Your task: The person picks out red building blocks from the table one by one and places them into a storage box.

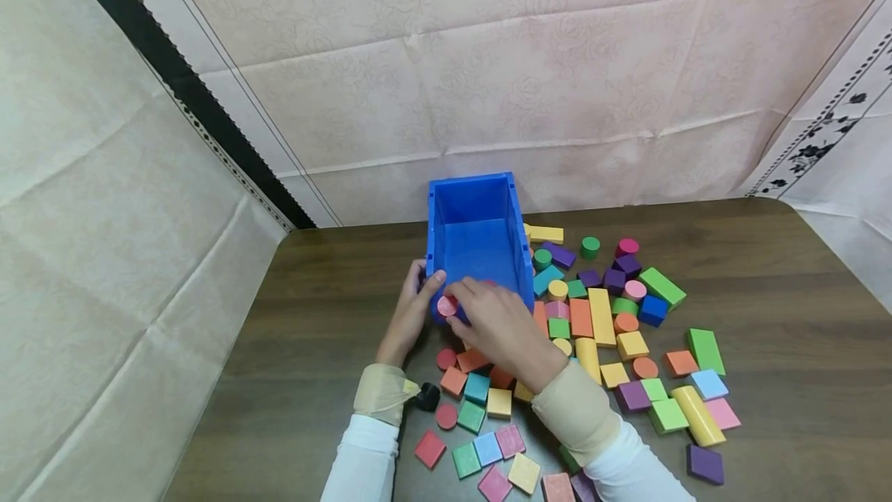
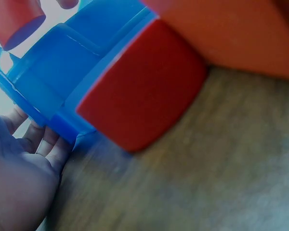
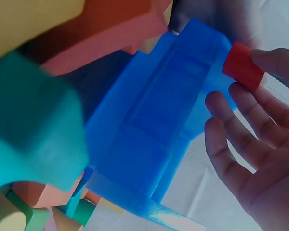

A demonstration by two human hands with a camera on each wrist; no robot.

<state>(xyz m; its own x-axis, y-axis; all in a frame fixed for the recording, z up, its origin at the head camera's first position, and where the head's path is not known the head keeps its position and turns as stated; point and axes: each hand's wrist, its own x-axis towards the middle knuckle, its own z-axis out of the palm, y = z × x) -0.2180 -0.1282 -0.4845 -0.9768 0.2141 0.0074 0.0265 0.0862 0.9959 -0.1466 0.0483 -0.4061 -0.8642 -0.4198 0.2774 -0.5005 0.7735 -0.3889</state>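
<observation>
A blue plastic bin (image 1: 468,250) stands at the back edge of the table. My left hand (image 1: 407,316) grips its near left corner, fingers along the outer wall and thumb at the rim. In the left wrist view, the fingers (image 2: 45,142) touch the outside of the bin. Between thumb and fingertips, my right hand (image 1: 498,328) pinches a small red cylinder block (image 3: 243,66) over the bin's near end. The lower fingers of that hand are spread loosely in the right wrist view. My right hand hides part of the bin's interior in the head view.
Many coloured wooden blocks lie right of and in front of the bin, among them a yellow cylinder (image 1: 698,415), a green block (image 1: 662,287) and a purple block (image 1: 705,464). A red block (image 1: 430,449) lies near my left sleeve. Patterned cloth (image 1: 488,84) hangs behind the table.
</observation>
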